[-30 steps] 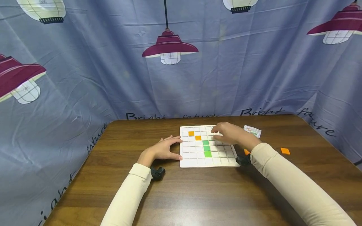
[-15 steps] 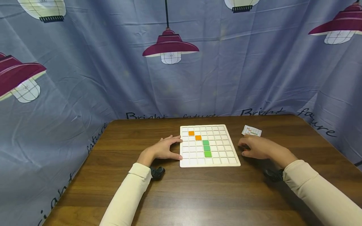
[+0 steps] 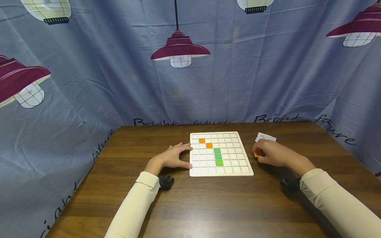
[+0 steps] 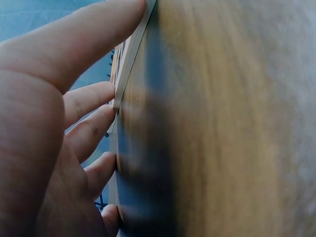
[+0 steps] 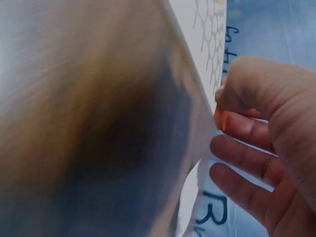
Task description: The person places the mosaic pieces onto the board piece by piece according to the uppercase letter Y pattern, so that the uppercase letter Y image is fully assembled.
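A white gridded board [image 3: 202, 170] lies flat on the table. Two orange tiles [image 3: 209, 145] and several green tiles [image 3: 219, 162] sit in its squares. My left hand [image 3: 170, 157] rests at the board's left edge, thumb and forefinger spread and touching it; in the left wrist view the thumb and fingers [image 4: 91, 101] look extended. Just right of the board, my right hand [image 3: 272, 152] pinches an orange tile [image 3: 256, 154] between thumb and forefinger. That orange tile [image 5: 221, 118] also shows in the right wrist view, partly covered by the fingers.
A small card [image 3: 265, 137] printed with a grid lies behind my right hand, its near part covered by the hand. The brown wooden table [image 3: 208, 205] extends around the board. A blue curtain [image 3: 223, 82] with printed lamps hangs behind the table's far edge.
My right hand has moved from above the board to its right side and now pinches an orange tile there. The left hand has stayed at the board's edge.
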Action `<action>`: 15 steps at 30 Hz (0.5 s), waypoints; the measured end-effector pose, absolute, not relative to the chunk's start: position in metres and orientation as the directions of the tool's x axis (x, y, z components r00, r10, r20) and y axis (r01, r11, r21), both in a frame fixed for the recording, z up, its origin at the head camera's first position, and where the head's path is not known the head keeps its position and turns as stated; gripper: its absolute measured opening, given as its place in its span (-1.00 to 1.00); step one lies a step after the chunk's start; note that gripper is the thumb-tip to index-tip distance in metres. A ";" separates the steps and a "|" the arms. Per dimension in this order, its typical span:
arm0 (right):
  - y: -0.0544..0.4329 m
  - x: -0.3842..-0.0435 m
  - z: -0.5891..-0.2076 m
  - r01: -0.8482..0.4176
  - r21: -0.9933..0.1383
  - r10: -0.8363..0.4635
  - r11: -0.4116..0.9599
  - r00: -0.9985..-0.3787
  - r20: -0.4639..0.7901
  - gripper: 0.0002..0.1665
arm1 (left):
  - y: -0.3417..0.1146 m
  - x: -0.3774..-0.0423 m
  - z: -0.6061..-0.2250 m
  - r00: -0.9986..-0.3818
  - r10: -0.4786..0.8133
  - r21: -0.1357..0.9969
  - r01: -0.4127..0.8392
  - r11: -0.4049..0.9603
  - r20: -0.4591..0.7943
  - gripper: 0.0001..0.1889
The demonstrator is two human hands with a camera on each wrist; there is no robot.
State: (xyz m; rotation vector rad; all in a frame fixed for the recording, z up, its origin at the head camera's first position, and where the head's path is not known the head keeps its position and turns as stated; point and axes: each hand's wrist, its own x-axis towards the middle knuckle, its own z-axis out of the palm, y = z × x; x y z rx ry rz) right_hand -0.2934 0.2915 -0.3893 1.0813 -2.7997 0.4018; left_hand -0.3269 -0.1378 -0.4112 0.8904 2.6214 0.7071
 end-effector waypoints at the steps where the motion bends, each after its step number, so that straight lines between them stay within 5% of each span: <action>1: 0.287 -0.297 -0.387 -0.671 -0.205 -0.638 0.713 -0.741 0.207 -0.75 | -0.138 -0.327 -0.411 -0.771 0.628 0.532 0.489 0.691 -0.107 -0.16; 15: 0.201 -0.356 -0.373 -0.661 -0.243 -0.656 0.710 -0.746 0.113 -0.85 | -0.137 -0.325 -0.412 -0.774 0.625 0.527 0.491 0.694 -0.103 -0.16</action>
